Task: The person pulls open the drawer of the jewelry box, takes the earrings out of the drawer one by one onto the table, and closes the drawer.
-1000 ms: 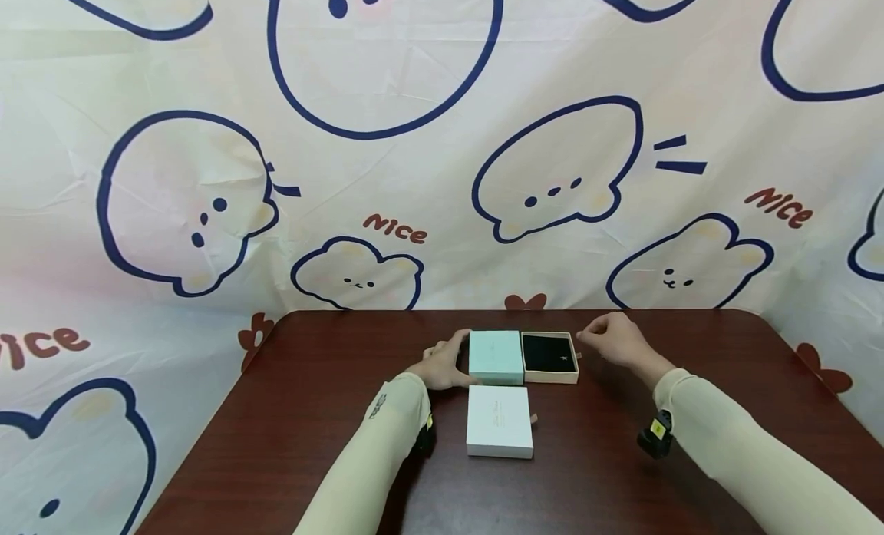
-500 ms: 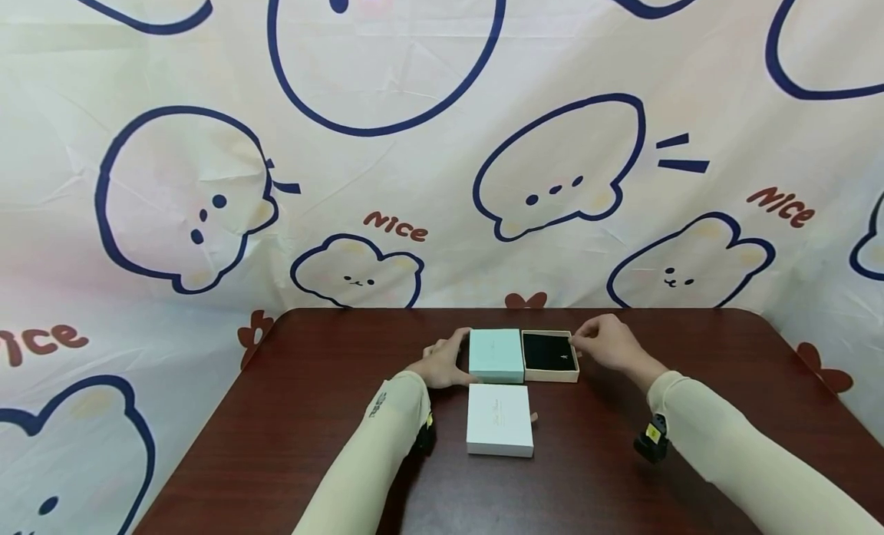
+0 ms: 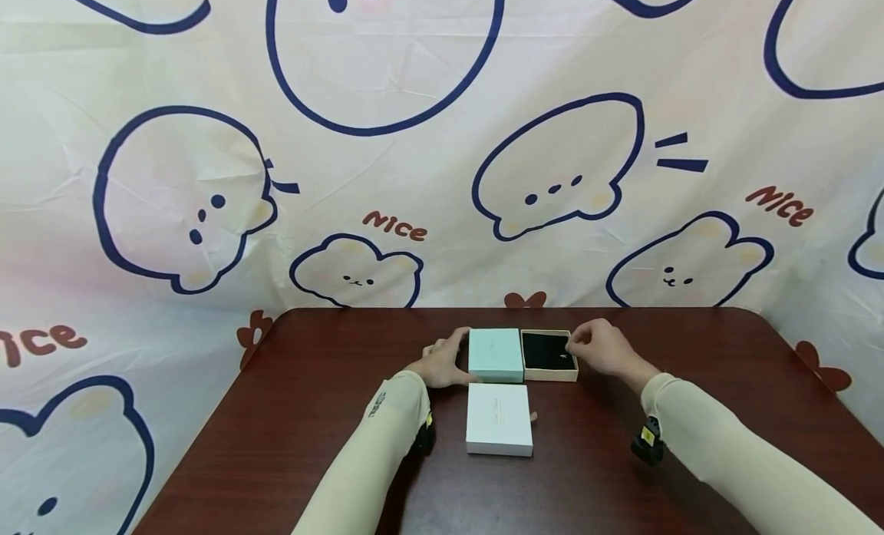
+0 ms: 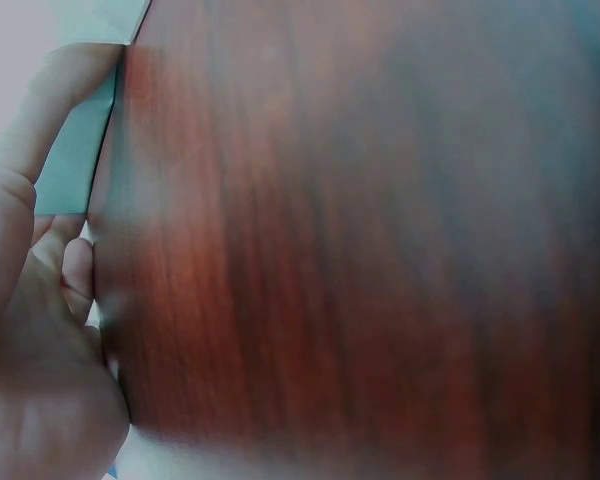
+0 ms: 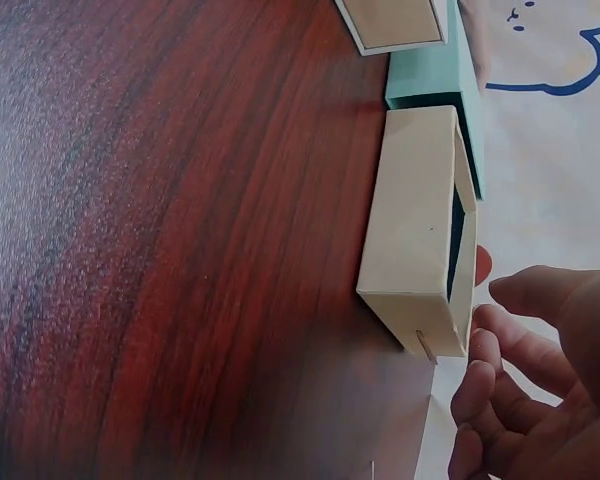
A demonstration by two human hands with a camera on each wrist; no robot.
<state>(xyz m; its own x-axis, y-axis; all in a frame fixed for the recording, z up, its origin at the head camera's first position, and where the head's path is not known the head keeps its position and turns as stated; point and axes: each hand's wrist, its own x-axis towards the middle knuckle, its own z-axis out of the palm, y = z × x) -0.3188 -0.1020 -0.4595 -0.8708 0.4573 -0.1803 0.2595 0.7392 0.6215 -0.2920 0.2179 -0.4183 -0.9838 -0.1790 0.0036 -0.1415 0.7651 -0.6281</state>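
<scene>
One drawer (image 5: 408, 200) (cream) lies by the right hand (image 3: 606, 349).

On table (image 3: 587, 473): drawer (image 3: 549, 375) right of box (image 3: 495, 355), charm (image 3: 563, 356) on pad (image 3: 542, 351) in drawer. Before box: second box (image 3: 499, 416). Left of box: left hand (image 3: 443, 364). At drawer's right: right hand (image 3: 608, 348).

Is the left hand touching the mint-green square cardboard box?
Touching: the left wrist view shows the left hand with its thumb against the side of the mint-green box.
</scene>
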